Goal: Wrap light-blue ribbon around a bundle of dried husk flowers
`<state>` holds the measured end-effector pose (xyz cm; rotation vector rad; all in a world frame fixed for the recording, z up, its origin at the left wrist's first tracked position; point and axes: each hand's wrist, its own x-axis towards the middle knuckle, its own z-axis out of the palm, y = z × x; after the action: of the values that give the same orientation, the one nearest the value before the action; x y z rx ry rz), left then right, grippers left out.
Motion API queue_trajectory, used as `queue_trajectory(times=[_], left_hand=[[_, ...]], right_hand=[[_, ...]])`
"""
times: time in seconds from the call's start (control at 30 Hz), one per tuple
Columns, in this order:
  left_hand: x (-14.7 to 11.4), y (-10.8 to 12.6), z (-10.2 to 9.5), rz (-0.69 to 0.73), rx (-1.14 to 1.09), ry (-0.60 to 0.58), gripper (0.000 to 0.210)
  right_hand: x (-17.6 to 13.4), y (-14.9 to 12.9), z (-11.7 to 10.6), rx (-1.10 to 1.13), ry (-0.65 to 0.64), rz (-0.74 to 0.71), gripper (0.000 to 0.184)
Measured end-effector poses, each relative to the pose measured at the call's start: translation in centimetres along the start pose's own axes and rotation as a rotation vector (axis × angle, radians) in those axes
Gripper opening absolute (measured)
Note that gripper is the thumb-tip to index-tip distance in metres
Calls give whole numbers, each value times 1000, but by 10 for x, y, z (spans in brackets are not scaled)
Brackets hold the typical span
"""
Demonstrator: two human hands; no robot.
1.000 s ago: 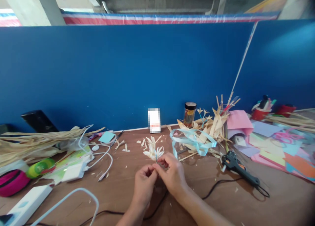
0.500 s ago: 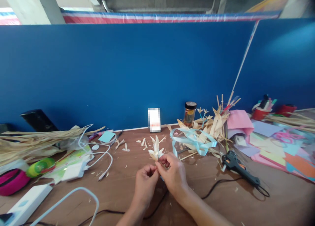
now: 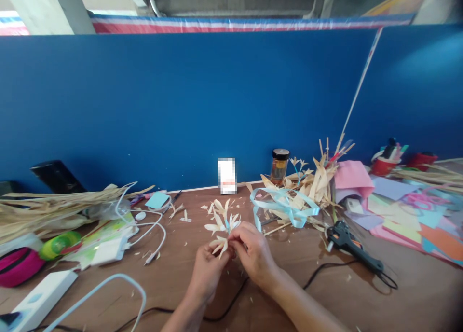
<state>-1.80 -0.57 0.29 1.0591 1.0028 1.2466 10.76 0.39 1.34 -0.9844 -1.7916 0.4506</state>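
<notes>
A spray of cream-coloured husk flowers with pointed petals and a bit of light blue on its stem stands up between my two hands. My left hand is closed, fingertips pinched at the base of the spray, with one low blossom lying over its fingers. From the other side my right hand grips the stem just above, thumb and fingers pressed together. Most of the stem is hidden by my fingers. On the brown table, husk scraps lie behind the flowers.
Light blue ribbon and dried husks pile up by a dark-lidded jar. A glue gun lies right, its black cord running under my arms. Coloured paper spreads far right; white cables and a power strip sit left.
The flower spray has turned and spread, showing more blossoms, including a low one over my left hand. Both hands stay close together, shifted only slightly.
</notes>
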Motion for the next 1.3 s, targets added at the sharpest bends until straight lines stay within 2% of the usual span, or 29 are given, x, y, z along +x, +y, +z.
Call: queue_trajectory(times=[0.27,0.43,0.6,0.7,0.83,0.9,0.97,1.03,1.13,1.3], left_hand=[[-1,-3,-1,-44,-72,-8,17],[0,-5,-2,-63,-35,5,24],[0,-2,0,-75,-65,21,25],[1,1,0,-64,-125,68,21],[4,2,-4,-68,-166,139,20],[5,1,-5,-64,-169,149,20],[3,1,-4,-67,-169,124,21],[1,1,-2,-73,-167,66,20],[-1,1,2,-66,-158,23,18],[-2,-1,7,-8,-62,72,19]], right_hand=[[3,0,-7,-47,-84,-59,14],[3,1,-10,-90,-132,-140,16],[2,-2,-11,-21,-96,-135,17],[3,-1,-9,128,-3,-18,14],[5,6,-2,423,164,340,12],[6,9,0,613,132,522,19],[7,10,0,803,31,640,26],[6,9,0,972,-61,666,32],[4,9,0,1113,-72,616,44],[0,13,7,1029,29,582,43]])
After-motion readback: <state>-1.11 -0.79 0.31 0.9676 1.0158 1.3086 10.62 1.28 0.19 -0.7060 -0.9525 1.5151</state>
